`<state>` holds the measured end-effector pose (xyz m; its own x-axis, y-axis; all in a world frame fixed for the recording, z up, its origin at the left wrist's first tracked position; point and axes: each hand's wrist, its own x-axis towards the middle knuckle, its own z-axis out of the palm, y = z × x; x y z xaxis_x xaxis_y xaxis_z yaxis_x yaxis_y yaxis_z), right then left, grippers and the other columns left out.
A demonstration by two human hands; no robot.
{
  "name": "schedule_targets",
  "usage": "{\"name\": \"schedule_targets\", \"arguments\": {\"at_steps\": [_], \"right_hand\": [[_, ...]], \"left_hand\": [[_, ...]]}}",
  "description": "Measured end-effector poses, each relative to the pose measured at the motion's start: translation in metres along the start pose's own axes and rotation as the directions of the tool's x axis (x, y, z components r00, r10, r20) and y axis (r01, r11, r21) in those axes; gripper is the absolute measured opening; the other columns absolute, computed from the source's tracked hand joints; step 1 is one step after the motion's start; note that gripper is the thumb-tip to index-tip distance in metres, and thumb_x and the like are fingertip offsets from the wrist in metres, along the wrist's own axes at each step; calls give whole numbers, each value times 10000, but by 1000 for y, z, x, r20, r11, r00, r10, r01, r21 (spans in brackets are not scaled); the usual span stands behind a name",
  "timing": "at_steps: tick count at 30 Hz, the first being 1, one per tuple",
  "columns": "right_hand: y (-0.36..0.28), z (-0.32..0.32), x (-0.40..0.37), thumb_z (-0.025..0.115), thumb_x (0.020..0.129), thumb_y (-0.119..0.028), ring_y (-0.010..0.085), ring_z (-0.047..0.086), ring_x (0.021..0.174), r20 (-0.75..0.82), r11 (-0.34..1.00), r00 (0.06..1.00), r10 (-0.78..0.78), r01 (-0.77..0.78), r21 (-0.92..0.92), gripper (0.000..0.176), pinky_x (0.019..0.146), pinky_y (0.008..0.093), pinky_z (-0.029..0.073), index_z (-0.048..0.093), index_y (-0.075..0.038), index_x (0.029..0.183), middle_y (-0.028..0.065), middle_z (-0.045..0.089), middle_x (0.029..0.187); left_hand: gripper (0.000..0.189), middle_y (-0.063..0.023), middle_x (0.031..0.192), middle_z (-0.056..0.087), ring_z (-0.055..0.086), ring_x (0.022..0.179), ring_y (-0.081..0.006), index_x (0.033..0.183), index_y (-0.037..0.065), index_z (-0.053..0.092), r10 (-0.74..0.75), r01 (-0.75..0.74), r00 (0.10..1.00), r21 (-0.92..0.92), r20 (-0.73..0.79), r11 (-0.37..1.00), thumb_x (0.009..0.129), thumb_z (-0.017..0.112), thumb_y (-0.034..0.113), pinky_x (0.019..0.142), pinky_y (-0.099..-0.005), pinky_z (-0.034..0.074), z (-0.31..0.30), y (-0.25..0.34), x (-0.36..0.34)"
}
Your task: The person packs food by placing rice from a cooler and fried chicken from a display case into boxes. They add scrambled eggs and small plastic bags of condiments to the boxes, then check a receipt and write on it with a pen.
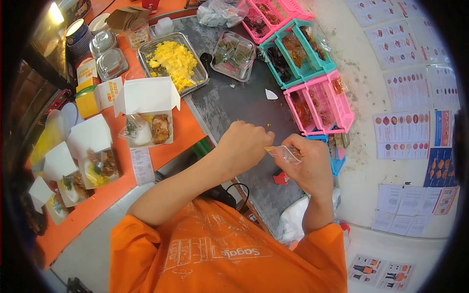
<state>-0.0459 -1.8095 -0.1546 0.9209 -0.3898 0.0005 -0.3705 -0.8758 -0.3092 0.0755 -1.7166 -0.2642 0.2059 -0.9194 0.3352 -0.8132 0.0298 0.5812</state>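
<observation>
A small clear plastic bag (289, 154) with something orange at its left end is between my hands, above the dark worktop. My right hand (310, 163) is closed, pinching the bag between thumb and fingers. Knuckles up, my left hand (244, 145) is closed at the bag's left end; its fingertips are mostly hidden. To the left stands an open white box (146, 95) with a wrapped white mound, apparently rice, and a browned piece of food (160, 129). Beyond my hands lies a white scrap (271, 94), and a red piece (280, 177) lies below the bag.
A metal tray (204, 78) holds yellow crumbled food. Beside it is a clear tray (250, 73) of green-filled packets. Pink (348, 115) and teal baskets (290, 80) with packets line the wall. Several open food boxes (90, 134) and a receipt (142, 165) occupy the orange counter (188, 128).
</observation>
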Motion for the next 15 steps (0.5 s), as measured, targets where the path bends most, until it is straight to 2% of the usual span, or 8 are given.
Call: {"name": "schedule_targets", "arguments": {"at_steps": [1,3,13,15], "right_hand": [[-1,-1,0,815,739,-299,316,623,580,0,1000,1000,0,0,-1,283,526,388,470,631,-84,742,117,617,624],[-4,-5,0,758,773,-108,170,589,455,16,997,997,-73,73,-40,154,468,288,437,634,-18,778,91,610,585],[-4,-6,-4,759,752,-107,194,575,466,-11,994,995,-97,96,-58,152,479,298,429,637,-24,787,100,606,601],[-4,-7,-5,755,750,-92,183,577,472,7,1000,1000,-17,17,17,139,479,293,427,640,-27,794,96,611,609]], "left_hand": [[93,-108,776,664,684,758,-319,865,60,606,0,0,1000,0,-1,1000,779,607,95,651,-429,532,-1,1,0],[101,-105,782,665,685,760,-320,872,62,604,-4,4,1000,-5,10,1000,778,609,99,658,-429,533,-2,2,0],[125,-93,783,652,670,759,-330,873,81,595,19,-23,998,-82,-55,996,755,633,88,655,-454,518,1,5,-3],[124,-91,789,652,671,761,-330,872,79,595,13,-14,1000,-74,-24,997,757,637,97,656,-452,519,-2,7,-3]]}}
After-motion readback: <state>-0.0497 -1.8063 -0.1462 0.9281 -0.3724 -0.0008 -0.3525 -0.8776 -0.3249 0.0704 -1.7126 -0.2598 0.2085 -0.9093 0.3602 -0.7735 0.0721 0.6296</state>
